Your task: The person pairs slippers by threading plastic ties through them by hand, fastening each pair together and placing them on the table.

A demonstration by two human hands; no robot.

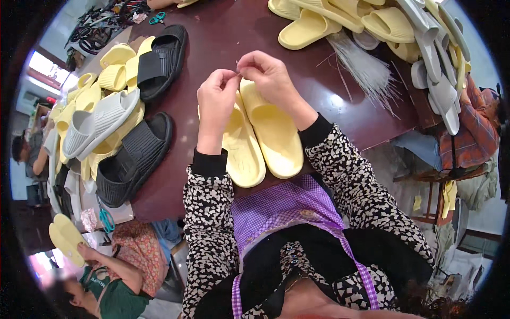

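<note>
My left hand [217,103] and my right hand [268,74] meet above a pair of pale yellow slippers [265,138] lying side by side, soles up, on the dark brown table [223,37]. The fingertips of both hands pinch something very thin between them, too small to identify. My forearms, in black-and-white patterned sleeves, come up from the lower edge.
A bundle of thin clear plastic ties [366,72] lies right of my hands. Yellow, grey and black slippers [122,106] are stacked at the left; more yellow and grey ones [393,26] pile up at the upper right. Other people sit at the lower left [114,276] and right [473,133]. Teal scissors [156,18] lie at the far side.
</note>
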